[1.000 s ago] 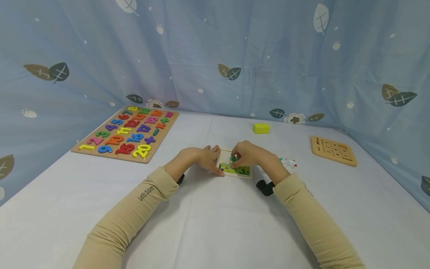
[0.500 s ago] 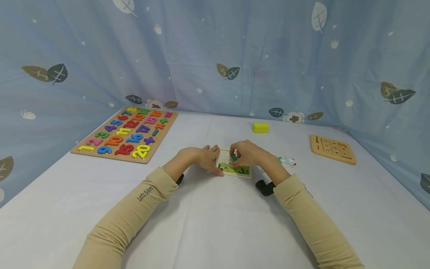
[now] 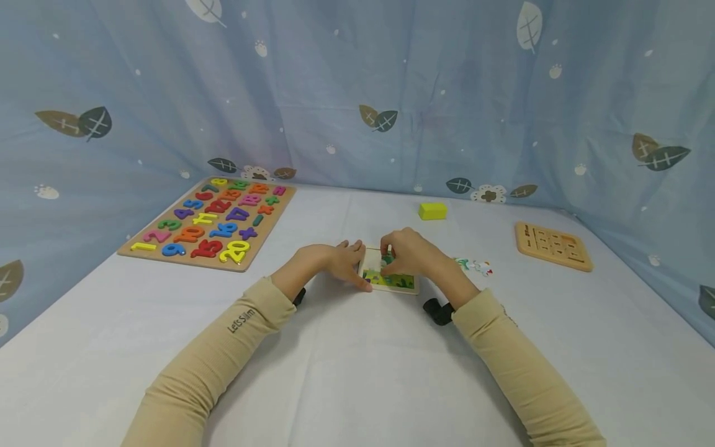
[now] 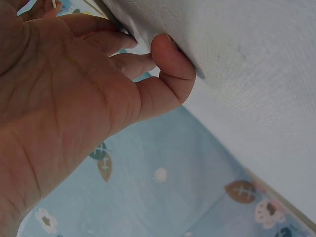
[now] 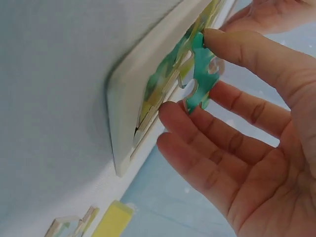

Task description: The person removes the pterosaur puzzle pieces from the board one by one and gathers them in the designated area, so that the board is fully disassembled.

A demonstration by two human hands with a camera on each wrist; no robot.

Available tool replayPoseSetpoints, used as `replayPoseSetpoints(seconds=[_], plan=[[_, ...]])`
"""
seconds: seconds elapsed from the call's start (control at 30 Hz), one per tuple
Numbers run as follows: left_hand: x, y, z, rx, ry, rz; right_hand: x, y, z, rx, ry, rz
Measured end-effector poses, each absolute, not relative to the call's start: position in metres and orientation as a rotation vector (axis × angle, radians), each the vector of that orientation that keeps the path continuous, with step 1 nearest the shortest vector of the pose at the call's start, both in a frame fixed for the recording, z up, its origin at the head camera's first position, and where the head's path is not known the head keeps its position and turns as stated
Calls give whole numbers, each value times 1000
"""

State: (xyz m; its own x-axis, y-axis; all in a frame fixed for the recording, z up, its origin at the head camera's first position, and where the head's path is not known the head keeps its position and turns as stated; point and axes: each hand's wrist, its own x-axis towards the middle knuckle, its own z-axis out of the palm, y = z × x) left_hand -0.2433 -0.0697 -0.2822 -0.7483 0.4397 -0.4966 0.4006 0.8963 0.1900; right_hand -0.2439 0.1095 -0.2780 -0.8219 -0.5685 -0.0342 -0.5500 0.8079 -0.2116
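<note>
A small wooden jigsaw puzzle in a pale frame [image 3: 399,290] lies flat on the table before me, its lower part showing a green and yellow picture. My right hand [image 3: 410,253] is over the puzzle and pinches a green jigsaw piece [image 5: 203,69] between thumb and fingers; in the right wrist view the piece stands tilted against the picture. My left hand [image 3: 342,266] rests at the frame's left side, fingers extended and thumb near the lower left corner. In the left wrist view, the left hand's thumb [image 4: 173,69] touches the white cloth. Part of the puzzle is hidden by my right hand.
Loose jigsaw pieces [image 3: 475,267] lie right of the right forearm. A yellow block [image 3: 432,212] sits farther back. At the left is a number board [image 3: 251,251] with colourful numerals; at the right lies a wooden number tablet [image 3: 553,246]. A patterned blue curtain [image 3: 335,93] hangs behind.
My right hand shifts slightly over the puzzle, its fingers and thumb adjusting while near the same spot. The left hand stays at the frame's left side.
</note>
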Motion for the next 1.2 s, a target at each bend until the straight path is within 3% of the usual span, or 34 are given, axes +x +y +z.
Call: replayPoseSetpoints(seconds=[1.2], plan=[[-242,-69,-283,606,2521,118,-238,121,-263,-852,2963,-163]])
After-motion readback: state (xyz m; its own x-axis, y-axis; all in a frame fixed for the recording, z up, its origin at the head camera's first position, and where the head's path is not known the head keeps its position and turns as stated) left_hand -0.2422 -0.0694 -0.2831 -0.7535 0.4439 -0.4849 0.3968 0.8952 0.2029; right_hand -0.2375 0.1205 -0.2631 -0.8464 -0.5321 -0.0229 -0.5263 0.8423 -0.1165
